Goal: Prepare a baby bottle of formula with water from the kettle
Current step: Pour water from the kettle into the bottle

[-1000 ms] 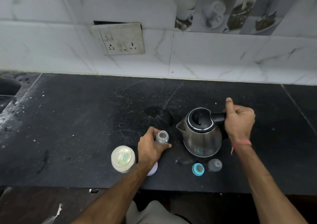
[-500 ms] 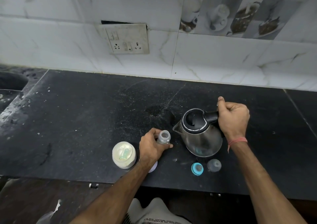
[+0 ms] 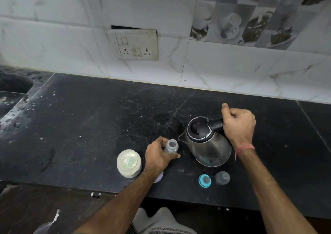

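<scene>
A clear baby bottle [image 3: 171,146] stands open-topped on the black counter [image 3: 89,126], with my left hand [image 3: 158,157] wrapped around its body. Just right of it is a steel kettle [image 3: 207,144] with a black lid, tilted so its spout points at the bottle's mouth. My right hand [image 3: 239,124] grips the kettle's black handle. An open tub of white formula powder [image 3: 129,163], a scoop lying inside, sits left of my left hand. The blue bottle ring [image 3: 204,180] and a clear cap [image 3: 222,177] lie near the counter's front edge.
A white lid [image 3: 159,177] peeks out under my left forearm. A wall socket plate [image 3: 137,44] is on the tiled wall behind. A sink [image 3: 10,88] lies at the far left. The counter's front edge runs just behind the ring and cap.
The kettle has tipped further toward the bottle, its spout now closer to the bottle's mouth. The left hand stays on the bottle.
</scene>
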`<state>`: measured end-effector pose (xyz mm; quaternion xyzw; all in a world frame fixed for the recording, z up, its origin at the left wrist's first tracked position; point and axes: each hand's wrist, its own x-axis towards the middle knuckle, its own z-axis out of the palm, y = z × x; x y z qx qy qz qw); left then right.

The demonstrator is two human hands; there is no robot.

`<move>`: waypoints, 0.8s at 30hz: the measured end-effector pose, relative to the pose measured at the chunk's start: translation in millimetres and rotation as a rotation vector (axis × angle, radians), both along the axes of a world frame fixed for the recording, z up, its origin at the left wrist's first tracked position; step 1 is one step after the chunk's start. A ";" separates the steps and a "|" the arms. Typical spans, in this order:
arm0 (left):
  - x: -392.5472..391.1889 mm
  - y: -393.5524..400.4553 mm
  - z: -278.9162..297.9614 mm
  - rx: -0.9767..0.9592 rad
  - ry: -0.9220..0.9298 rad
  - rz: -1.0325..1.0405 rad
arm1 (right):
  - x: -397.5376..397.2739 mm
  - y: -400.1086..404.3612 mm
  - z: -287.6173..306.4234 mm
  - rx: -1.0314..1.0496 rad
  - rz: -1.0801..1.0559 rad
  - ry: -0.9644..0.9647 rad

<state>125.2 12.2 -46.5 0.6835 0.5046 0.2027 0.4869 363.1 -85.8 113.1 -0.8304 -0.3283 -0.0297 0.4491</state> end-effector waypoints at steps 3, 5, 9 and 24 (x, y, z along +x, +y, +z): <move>-0.2 0.5 -1.9 -0.003 -0.010 0.004 | 0.3 2.8 1.5 -0.015 0.006 -0.003; -0.2 0.7 -2.2 -0.005 -0.010 0.002 | 0.5 4.2 2.7 -0.027 0.011 -0.014; 0.5 1.0 -4.0 -0.006 -0.020 0.002 | 0.0 8.0 5.4 -0.043 0.018 -0.018; 1.9 2.1 -5.5 0.001 -0.010 0.004 | 1.3 13.2 6.6 -0.074 0.028 -0.041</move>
